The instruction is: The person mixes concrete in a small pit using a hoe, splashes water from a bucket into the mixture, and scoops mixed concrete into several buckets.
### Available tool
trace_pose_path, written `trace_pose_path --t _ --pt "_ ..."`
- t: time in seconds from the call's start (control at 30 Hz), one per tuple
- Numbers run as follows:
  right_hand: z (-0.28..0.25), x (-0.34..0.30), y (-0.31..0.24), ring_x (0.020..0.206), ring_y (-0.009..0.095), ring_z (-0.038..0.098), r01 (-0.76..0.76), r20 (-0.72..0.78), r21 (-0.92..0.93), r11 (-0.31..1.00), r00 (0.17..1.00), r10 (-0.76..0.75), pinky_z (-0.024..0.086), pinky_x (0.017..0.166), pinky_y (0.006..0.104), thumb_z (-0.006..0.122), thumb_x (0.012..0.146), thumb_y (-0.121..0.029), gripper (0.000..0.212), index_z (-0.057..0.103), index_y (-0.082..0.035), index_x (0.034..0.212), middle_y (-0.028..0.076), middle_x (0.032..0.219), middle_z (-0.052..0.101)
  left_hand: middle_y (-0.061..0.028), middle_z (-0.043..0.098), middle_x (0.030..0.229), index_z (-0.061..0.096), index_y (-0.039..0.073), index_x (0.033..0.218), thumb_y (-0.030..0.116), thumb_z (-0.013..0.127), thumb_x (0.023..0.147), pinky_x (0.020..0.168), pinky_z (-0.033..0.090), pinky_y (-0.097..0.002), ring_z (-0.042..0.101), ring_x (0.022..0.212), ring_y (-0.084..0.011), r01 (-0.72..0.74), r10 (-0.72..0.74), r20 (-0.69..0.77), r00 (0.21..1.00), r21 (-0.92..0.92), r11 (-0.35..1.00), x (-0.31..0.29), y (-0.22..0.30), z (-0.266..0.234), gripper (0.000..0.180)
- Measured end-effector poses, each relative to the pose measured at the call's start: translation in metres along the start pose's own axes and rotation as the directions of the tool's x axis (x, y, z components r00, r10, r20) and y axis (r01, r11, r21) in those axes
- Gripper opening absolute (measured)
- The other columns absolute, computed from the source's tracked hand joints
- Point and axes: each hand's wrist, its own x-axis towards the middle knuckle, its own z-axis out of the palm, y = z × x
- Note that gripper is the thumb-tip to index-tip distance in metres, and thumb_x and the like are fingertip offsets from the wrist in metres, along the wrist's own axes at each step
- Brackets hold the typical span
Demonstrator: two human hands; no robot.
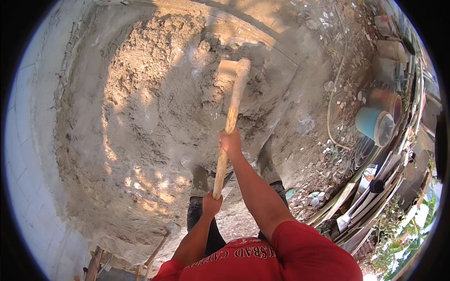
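Note:
Both hands grip the wooden handle of a hoe [233, 114], which stretches away from me over a heap of wet, lumpy mortar [154, 70]. Closed round the lower end of the handle is my left hand [212, 204]. Farther up, about mid-handle, my right hand [230, 143] wraps it. The hoe's broad blade [227, 70] is at the far end, at the mortar's surface; whether its edge is sunk in cannot be made out. My boots, coated in grey mortar, stand on either side of the handle.
A pale block wall [28, 154] runs along the left. On the right lie a hose [331, 107], a light-blue bucket [370, 122], other buckets, and a stack of wooden strips [375, 192]. Another long-handled tool [159, 246] lies behind my left side.

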Motion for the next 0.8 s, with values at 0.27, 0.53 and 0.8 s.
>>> trace_pose_path --t 0.27,0.53,0.8 --pt "-0.096 -0.012 -0.107 0.047 0.015 0.049 0.262 -0.186 0.269 0.927 0.958 -0.217 0.046 0.042 0.0320 0.058 0.089 -0.011 0.012 0.049 -0.003 0.092 0.004 0.065 0.048 -0.0223 0.070 0.092 0.066 0.011 0.112 0.026 0.069 0.082 0.077 0.053 -0.0499 0.065 0.090 -0.0439 -0.203 0.105 0.314 0.944 0.298 0.933 0.050 0.101 -0.021 0.034" --pt "0.057 -0.052 -0.066 0.054 0.018 0.050 -0.167 0.000 0.578 0.799 0.979 0.204 0.047 0.049 0.0365 0.054 0.090 -0.007 0.010 0.046 -0.002 0.091 0.008 0.074 0.048 -0.0239 0.070 0.095 0.065 0.002 0.118 0.020 0.066 0.079 0.078 0.054 -0.0437 0.069 0.086 -0.0392 0.040 -0.195 0.250 0.949 0.516 0.856 0.012 0.158 -0.268 0.043" --pt "0.007 -0.184 -0.027 0.050 0.019 0.053 -0.111 -0.033 0.553 0.826 0.987 0.155 0.049 0.043 0.0354 0.060 0.089 -0.009 0.036 0.037 -0.005 0.116 0.009 0.074 0.051 -0.0204 0.071 0.088 0.067 0.006 0.115 0.021 0.072 0.078 0.074 0.055 -0.0405 0.070 0.079 -0.0339 -0.001 -0.180 0.362 0.915 0.446 0.895 -0.096 0.101 -0.244 0.040"
